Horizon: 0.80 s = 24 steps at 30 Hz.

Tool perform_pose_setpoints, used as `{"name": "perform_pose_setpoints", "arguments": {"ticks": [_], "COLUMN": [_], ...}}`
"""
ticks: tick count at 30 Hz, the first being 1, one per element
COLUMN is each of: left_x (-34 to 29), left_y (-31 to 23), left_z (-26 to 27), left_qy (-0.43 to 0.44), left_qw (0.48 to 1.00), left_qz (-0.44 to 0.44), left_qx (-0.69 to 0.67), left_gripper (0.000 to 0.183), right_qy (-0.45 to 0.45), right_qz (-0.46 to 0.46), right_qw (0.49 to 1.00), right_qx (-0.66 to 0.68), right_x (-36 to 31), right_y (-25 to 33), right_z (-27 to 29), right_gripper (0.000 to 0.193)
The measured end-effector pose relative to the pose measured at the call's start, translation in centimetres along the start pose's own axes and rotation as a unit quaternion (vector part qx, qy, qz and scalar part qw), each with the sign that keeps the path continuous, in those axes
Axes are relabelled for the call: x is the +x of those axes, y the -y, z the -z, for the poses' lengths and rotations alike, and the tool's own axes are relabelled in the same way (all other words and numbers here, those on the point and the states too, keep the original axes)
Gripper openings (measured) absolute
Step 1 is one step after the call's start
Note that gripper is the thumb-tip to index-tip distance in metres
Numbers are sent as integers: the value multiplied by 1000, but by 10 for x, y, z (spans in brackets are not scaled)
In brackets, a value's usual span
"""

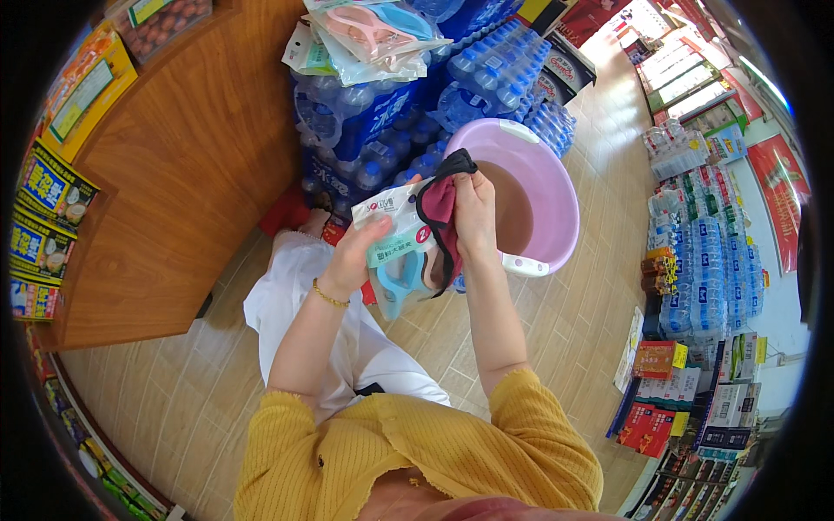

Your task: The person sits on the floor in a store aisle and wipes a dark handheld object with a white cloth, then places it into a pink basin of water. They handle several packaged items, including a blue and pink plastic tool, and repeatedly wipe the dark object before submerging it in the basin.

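Note:
My left hand (352,260) grips a clear-bag pack of large plastic clips (401,276), with a white and pale green header card and a light blue clip showing inside. My right hand (474,213) is closed round a maroon cloth (441,208) edged in black, which lies against the right side of the pack. Both hands are in front of me, just left of a pink-purple basin (569,208) holding brownish water. Similar packs of pink and blue clips (373,30) lie on top of the stacked bottled water beyond my hands.
Shrink-wrapped blue bottled water (365,122) is stacked ahead. A curved wooden counter (182,174) stands at the left, with yellow and blue packets (52,187) along its edge. More bottle packs (699,269) and boxes (656,391) line the right side of the tiled floor (556,339).

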<state>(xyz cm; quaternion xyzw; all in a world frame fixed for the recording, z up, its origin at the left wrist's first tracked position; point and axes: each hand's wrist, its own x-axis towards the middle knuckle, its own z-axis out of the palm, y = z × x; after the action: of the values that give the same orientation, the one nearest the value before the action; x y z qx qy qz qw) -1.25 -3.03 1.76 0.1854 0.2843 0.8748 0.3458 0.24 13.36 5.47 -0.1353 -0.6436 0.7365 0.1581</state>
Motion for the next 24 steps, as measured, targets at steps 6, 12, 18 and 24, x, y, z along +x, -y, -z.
{"name": "perform_pose_setpoints", "arguments": {"ticks": [6, 12, 18, 24], "left_x": [2, 4, 7, 21], "left_y": [5, -1, -13, -14], "left_z": [23, 20, 12, -2], "left_qy": [-60, -83, -106, -27], "left_qw": [998, 995, 989, 961], "left_qz": [6, 8, 47, 76], "left_qx": [12, -62, 89, 264], "left_gripper": [49, 49, 67, 61], "right_qy": [-92, -67, 14, 109], "right_qz": [-20, 76, 388, 411], "right_qw": [957, 972, 850, 793], "right_qx": [275, 212, -355, -435], "right_x": [2, -4, -16, -21], "right_y": [-8, -27, 7, 17], "right_z": [5, 33, 23, -16], "right_gripper": [34, 44, 54, 24]}}
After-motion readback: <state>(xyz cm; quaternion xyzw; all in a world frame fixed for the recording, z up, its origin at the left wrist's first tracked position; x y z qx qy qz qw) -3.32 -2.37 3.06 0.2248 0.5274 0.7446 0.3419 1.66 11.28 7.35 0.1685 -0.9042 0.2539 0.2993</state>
